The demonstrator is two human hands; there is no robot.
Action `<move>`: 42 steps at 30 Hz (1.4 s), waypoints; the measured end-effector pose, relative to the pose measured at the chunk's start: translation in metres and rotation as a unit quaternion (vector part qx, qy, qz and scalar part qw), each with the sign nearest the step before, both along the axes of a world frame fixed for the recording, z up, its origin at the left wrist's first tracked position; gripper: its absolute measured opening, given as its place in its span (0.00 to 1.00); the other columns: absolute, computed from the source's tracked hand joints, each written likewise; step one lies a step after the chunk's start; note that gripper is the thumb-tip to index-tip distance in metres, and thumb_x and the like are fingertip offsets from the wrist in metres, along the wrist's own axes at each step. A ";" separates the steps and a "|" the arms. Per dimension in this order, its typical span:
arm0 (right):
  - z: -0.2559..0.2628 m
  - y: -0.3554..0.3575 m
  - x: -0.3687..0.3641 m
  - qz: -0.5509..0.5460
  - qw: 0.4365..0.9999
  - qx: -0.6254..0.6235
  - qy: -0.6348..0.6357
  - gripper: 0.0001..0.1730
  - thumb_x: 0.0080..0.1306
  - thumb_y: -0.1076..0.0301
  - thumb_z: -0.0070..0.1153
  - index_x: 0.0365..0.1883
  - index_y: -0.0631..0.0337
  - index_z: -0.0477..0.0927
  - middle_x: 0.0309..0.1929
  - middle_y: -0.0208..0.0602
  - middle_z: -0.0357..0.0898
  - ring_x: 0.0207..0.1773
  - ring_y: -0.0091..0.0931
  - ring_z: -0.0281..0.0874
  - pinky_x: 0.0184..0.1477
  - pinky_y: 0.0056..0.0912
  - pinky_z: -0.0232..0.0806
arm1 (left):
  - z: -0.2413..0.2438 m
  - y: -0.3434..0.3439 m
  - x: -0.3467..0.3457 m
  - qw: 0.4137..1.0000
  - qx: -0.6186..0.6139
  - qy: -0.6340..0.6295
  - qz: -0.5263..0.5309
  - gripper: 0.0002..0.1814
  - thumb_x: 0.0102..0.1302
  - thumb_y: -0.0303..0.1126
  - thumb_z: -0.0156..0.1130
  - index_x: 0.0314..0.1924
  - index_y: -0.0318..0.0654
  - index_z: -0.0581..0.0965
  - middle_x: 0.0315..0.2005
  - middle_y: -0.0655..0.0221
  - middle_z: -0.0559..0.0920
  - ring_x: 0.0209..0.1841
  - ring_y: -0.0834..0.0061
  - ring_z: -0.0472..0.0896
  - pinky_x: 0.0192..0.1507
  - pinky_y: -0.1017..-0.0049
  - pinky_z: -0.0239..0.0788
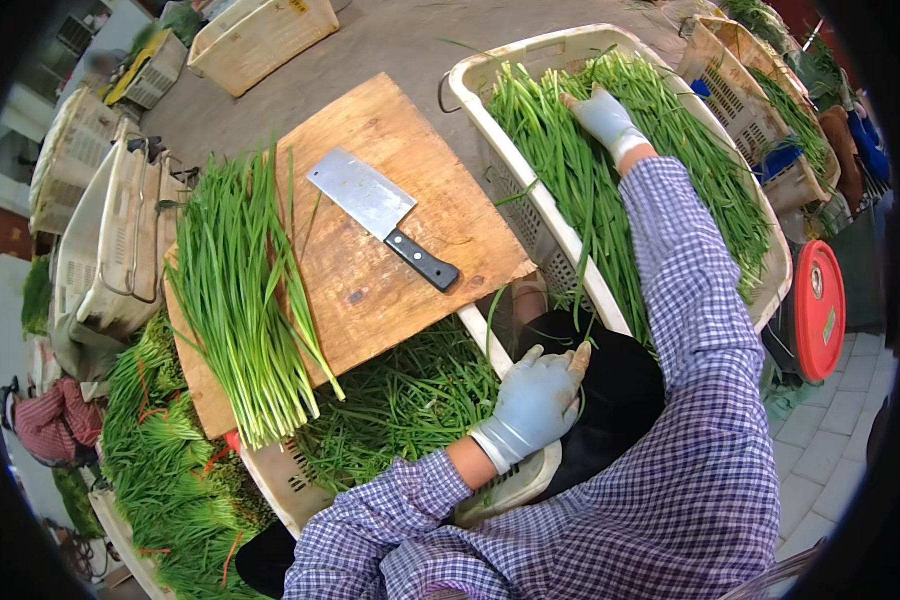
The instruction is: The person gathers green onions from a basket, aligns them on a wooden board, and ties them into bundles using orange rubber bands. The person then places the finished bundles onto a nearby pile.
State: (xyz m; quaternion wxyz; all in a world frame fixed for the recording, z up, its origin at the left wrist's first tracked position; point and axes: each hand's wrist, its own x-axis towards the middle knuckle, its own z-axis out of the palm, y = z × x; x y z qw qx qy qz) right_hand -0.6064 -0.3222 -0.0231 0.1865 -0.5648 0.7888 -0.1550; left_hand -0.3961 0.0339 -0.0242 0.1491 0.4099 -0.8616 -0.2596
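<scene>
My left hand [534,405], in a pale glove with bare fingertips, is over the rim of the lower crate [487,337]. A few thin green blades [583,330] show at its curled fingertips. My right hand [607,124], gloved the same way, reaches into a white plastic crate [529,176] and touches the garlic chives [570,172] there. Its fingers are partly hidden, so its grip is unclear. A cleaver [364,199] with a black handle lies on a wooden board [412,135]. Left of it lies a loose bundle of garlic chives [240,300].
Loose green trimmings [405,397] fill the crate under the board. Chive bundles with red ties [187,480] are piled at left. A red lid [820,311] stands at right, near another crate [727,90]. A person in a red checked top [56,424] is at far left.
</scene>
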 end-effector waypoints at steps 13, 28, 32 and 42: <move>-0.033 -0.015 0.001 0.038 0.998 -0.006 0.040 0.52 0.57 0.48 0.67 0.71 0.70 0.59 0.63 0.58 0.72 0.64 0.44 0.73 0.65 0.38 0.65 | 0.009 -0.004 0.003 0.998 0.050 0.029 -0.019 0.40 0.56 0.34 0.62 0.70 0.36 0.62 0.52 0.59 0.79 0.50 0.61 0.79 0.63 0.59 0.66; 0.102 0.152 0.054 0.260 0.855 -0.263 -0.363 0.44 0.55 0.70 0.71 0.68 0.69 0.64 0.57 0.47 0.77 0.60 0.34 0.76 0.63 0.32 0.66 | 0.096 -0.210 0.000 0.723 0.258 0.636 0.083 0.49 0.59 0.22 0.70 0.74 0.35 0.50 0.62 0.58 0.71 0.57 0.67 0.75 0.58 0.71 0.71; 0.136 0.162 0.041 0.336 0.919 -0.197 0.053 0.39 0.57 0.55 0.70 0.62 0.66 0.72 0.56 0.53 0.78 0.58 0.42 0.77 0.61 0.39 0.68 | 0.075 -0.220 0.012 0.717 0.284 0.629 0.097 0.22 0.61 0.24 0.69 0.55 0.38 0.77 0.46 0.70 0.83 0.48 0.75 0.80 0.51 0.73 0.73; 0.145 0.145 0.053 0.461 0.863 -0.106 -0.176 0.64 0.53 0.47 0.71 0.76 0.66 0.46 0.76 0.57 0.51 0.78 0.39 0.49 0.76 0.37 0.45 | 0.064 -0.214 -0.006 0.603 0.393 0.683 0.125 0.28 0.70 0.36 0.60 0.67 0.38 0.66 0.59 0.60 0.76 0.55 0.67 0.78 0.62 0.69 0.70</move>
